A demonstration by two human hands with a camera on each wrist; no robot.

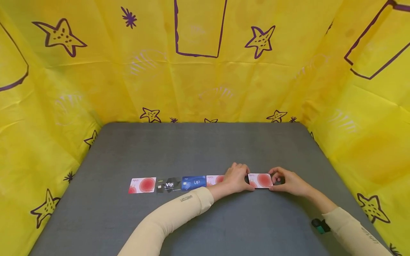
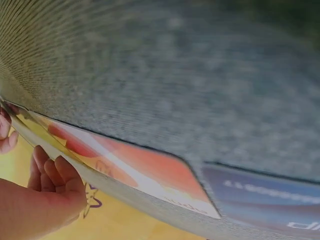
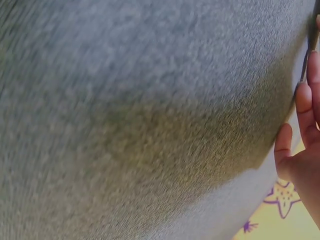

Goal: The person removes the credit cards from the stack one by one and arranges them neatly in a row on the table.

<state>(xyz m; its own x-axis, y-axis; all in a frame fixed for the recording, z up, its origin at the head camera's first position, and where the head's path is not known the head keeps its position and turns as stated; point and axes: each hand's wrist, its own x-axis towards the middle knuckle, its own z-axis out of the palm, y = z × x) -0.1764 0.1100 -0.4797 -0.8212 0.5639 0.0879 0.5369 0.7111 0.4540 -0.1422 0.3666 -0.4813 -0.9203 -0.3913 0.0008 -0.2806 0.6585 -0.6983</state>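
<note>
A pink-and-white card [image 1: 260,180] with red circles lies between my two hands at the right end of a row. My left hand [image 1: 236,178] pinches its left end with thumb and fingers, while my right hand [image 1: 289,182] grips its right end. Under the left hand, a matching pink card [image 1: 214,180] is partly covered; the left wrist view shows this pink card [image 2: 150,167] close up beside a blue card [image 2: 265,192]. Fingers of the right hand [image 3: 305,145] show at the edge of the right wrist view.
Leftward, the row holds a blue VIP card [image 1: 193,182], a dark Vip card [image 1: 168,185] and another pink card [image 1: 142,185]. They lie on a grey table [image 1: 198,149]. Yellow cloth [image 1: 192,89] walls it in. A black-and-green object [image 1: 320,226] shows by the right sleeve.
</note>
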